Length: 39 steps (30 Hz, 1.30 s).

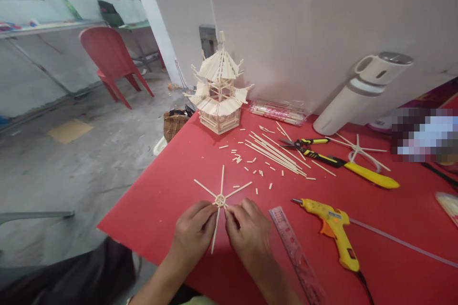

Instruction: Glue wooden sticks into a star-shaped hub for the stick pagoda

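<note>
A star of thin wooden sticks (221, 195) lies flat on the red table (168, 186), its spokes joined at a small hub. My left hand (193, 231) rests on the table with its fingertips pinched at the hub's left side. My right hand (246, 231) has its fingers curled, pinching the hub from the right. One spoke runs down between the two hands.
A stick-built pagoda model (219, 90) stands at the back edge. Loose sticks (275, 152) and cut bits, yellow-handled cutters (343, 162), a yellow glue gun (334, 228), a clear ruler (293, 248), a second stick star (358, 150) and a white tumbler (358, 93) lie to the right. A red chair (110, 59) stands on the floor at left.
</note>
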Each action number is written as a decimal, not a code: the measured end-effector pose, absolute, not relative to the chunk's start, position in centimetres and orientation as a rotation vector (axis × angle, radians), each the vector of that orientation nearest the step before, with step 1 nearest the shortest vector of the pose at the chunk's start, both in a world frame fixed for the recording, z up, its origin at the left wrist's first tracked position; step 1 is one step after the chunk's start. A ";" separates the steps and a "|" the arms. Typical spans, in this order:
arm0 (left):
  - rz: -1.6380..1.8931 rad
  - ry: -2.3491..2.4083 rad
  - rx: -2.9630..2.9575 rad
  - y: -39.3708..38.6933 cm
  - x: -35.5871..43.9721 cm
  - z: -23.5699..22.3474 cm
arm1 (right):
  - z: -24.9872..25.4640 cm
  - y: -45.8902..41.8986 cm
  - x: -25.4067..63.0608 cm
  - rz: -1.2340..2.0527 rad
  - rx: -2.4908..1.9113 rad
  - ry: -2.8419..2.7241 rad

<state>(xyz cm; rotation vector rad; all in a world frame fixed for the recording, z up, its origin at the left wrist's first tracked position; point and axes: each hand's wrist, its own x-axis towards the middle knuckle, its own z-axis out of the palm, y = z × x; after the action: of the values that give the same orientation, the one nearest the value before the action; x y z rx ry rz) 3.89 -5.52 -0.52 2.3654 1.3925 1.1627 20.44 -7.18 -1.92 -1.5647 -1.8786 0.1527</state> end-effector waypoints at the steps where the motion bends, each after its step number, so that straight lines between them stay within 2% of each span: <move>1: 1.164 1.391 2.364 -5.5 3.9 -0.5 | -2.0 -7.2 20.5 0.150 -1.561 -1.883; 39: 1.173 1.419 2.377 -5.6 4.0 -0.7 | -2.0 -7.0 20.4 0.233 -1.578 -1.858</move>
<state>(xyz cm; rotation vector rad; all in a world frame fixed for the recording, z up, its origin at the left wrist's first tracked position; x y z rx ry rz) 4.02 -5.63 -0.71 2.3773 1.4186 1.1729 20.42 -7.04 -1.98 -1.5781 -1.8575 0.2332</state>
